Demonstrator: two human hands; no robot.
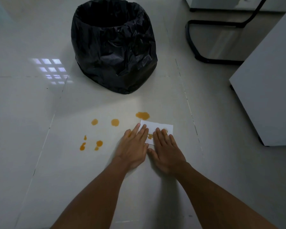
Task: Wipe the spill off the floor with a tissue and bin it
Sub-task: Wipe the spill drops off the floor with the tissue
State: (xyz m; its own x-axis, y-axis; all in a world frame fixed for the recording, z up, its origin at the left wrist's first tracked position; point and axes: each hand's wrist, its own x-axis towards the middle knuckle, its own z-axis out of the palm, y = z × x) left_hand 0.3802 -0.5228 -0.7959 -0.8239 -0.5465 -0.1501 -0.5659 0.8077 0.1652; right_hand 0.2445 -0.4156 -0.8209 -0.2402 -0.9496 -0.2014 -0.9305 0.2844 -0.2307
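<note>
Head: flat hands (149, 148) on rectangular tissue (160, 128)

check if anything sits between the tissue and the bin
Nothing visible does. The floor between the tissue and the bin holds only one orange spill blot, flat, just beyond the tissue.

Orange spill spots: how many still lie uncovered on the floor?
6: one above the tissue at, two left of it, three lower left. More may sit under the tissue and hands.
</note>
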